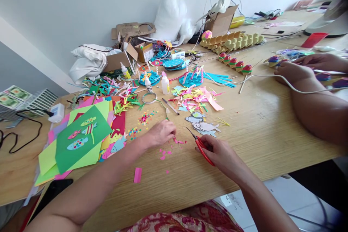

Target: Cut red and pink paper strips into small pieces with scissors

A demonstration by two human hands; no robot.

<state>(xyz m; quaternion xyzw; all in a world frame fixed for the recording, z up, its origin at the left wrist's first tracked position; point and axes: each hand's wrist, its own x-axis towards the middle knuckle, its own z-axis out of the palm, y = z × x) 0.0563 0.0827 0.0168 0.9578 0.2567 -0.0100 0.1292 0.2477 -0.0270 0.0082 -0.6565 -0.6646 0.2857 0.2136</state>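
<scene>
My right hand (216,152) is closed around red-handled scissors (201,148), whose dark tips point up and left above the table. My left hand (162,132) hovers over the middle of the table with its fingers curled together; whatever they may hold is hidden. Small pink paper scraps (163,155) lie just below and beside its fingertips. Nearer my left forearm lies a pink paper strip (137,175). Grey paper fish (205,127) rest in a loose pile beyond the scissors. Tiny coloured paper dots (133,133) are spread left of my left hand.
Left, a green sheet (81,148) with paper fish tops stacked coloured paper. Glue bottles (165,84), cut paper strips (197,96) and blue round pieces (190,79) stand farther back. At right, another person's hands (296,70) work on painted egg-carton pieces; a white cable (282,77) crosses there.
</scene>
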